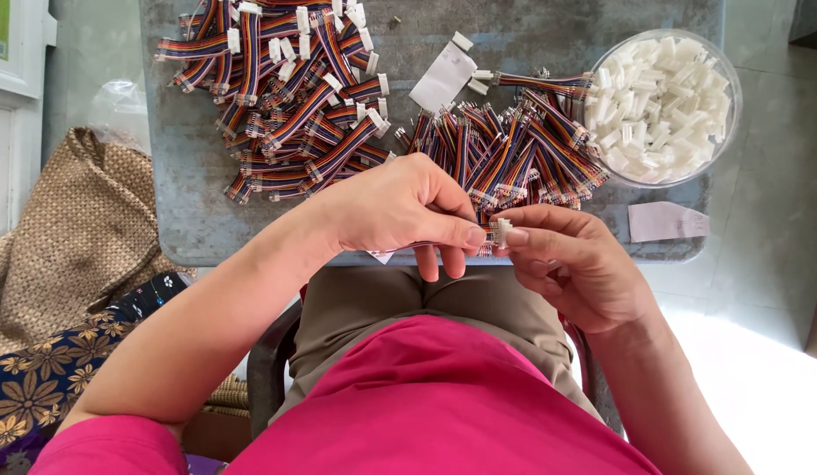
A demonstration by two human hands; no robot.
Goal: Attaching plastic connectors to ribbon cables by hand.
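My left hand (399, 209) pinches a short rainbow ribbon cable, mostly hidden in its fingers, at the near edge of a grey board (197, 220). My right hand (571, 264) holds a small white plastic connector (500, 231) between thumb and forefinger, pressed against the cable's end. The two hands meet fingertip to fingertip over my lap. Just beyond them lies a pile of bare-ended ribbon cables (514, 149). A second pile of ribbon cables with white connectors fitted (289, 97) lies at the board's far left.
A clear round bowl (729, 105) full of white connectors stands at the board's right. A white paper slip (443, 75) and a pinkish slip (668, 220) lie on the board. Woven and floral cloth (65, 264) sits to my left on the floor.
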